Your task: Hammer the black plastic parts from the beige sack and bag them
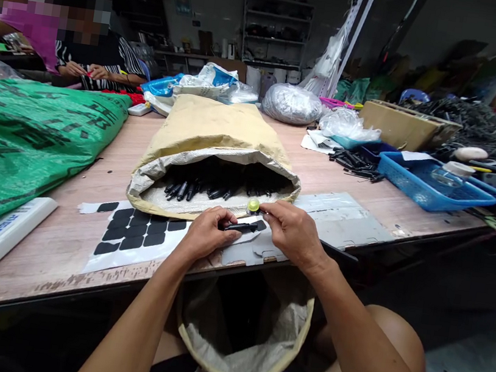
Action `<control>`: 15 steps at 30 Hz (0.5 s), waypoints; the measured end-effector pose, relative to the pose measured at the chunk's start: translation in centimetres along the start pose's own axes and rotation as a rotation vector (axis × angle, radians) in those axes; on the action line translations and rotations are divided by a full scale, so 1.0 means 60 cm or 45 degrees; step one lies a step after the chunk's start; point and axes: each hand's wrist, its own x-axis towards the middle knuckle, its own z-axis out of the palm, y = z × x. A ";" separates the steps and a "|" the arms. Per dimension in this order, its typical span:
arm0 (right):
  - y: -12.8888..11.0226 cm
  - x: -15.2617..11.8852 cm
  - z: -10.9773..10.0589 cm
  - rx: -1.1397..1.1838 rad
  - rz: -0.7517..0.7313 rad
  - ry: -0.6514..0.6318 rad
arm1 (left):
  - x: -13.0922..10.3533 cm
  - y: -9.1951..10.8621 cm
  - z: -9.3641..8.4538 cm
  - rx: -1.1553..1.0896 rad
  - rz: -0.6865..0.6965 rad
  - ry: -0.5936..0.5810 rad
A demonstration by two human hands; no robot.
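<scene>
My left hand (210,230) is closed round a slim black tube-like piece (244,227) at the table's front edge, its free end towards the right. In a pinch, my right hand (293,230) has its fingertips beside a small round thing with a yellow-green top (253,205); what it grips is too small to make out. Left of my hands lies a white sheet with rows of black rounded-square stickers (135,230). Straight ahead, a tan woven sack (224,122) lies with its mouth towards me, several black tube-like pieces (189,190) inside it.
A second sack (240,370) gapes below the table edge in my lap. At left are a green sack (30,124) and a white scale-like device (3,235). A blue basket (433,184) and loose black pieces (355,163) lie right. Co-workers (95,54) sit far left.
</scene>
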 end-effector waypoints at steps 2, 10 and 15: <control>0.018 0.012 0.000 -0.011 0.031 0.030 | 0.000 0.000 -0.001 0.020 0.000 -0.007; 0.090 0.023 0.036 -0.162 0.060 -0.042 | -0.002 0.001 -0.002 0.057 0.026 -0.019; 0.094 0.015 0.043 -0.149 0.041 -0.024 | -0.003 0.001 -0.003 0.066 0.040 -0.008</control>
